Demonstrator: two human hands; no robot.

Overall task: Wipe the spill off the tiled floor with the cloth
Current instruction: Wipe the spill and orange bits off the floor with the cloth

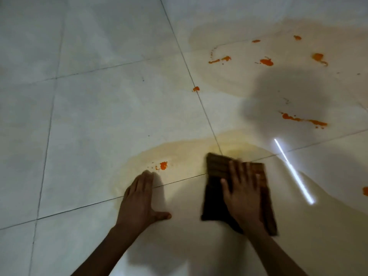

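Head view: right hand (242,193) presses flat, fingers straight, on brown cloth (221,196) at the near edge of the yellowish spill (179,154) (orange bits remain); left hand (142,198) flat on tiled floor (89,116), holding nothing. Wiping underway; next, likely push forward through the wet patch.

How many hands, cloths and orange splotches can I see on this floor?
Hands: 2, left hand and right hand
Brown cloth: 1
Orange splotches: 9, counting each cluster once
Total: 12
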